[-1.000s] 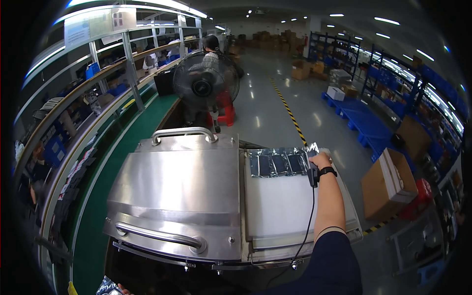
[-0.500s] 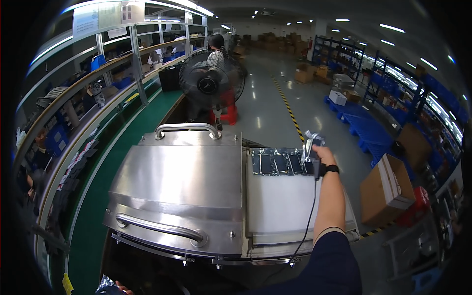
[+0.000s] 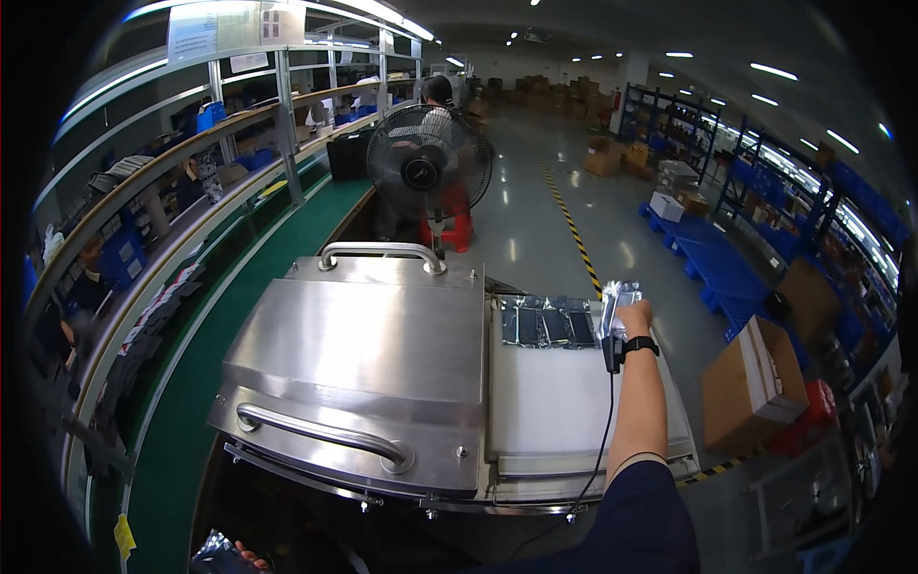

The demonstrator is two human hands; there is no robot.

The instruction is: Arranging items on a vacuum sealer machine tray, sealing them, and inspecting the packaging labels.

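Note:
At the far right of the white bed (image 3: 574,411) of a steel machine, my right hand (image 3: 633,318) is closed on a shiny silver pouch (image 3: 617,298). A dark piece (image 3: 612,354) with a thin black cord hangs just below that hand, beside the black wristband (image 3: 641,344); what it is I cannot make out. Left of the hand, a row of silver-edged pouches (image 3: 550,325) with dark contents lies along the bed's far edge. Low at the left, my left hand (image 3: 252,557) shows only its fingertips, curled at another silver pouch (image 3: 218,553). The rest of it is hidden in shadow.
The machine's closed steel lid (image 3: 363,335) with two bar handles fills the middle. Behind it stands a black fan (image 3: 426,172), with a person beyond. A green bench (image 3: 191,354) runs along the left. On the right are a cardboard box (image 3: 751,387) and blue pallets (image 3: 708,258).
My right hand, with the silver pouch, has come slightly down and nearer the bed's far right corner. The whole view has shifted a little to the left. My left hand stays low.

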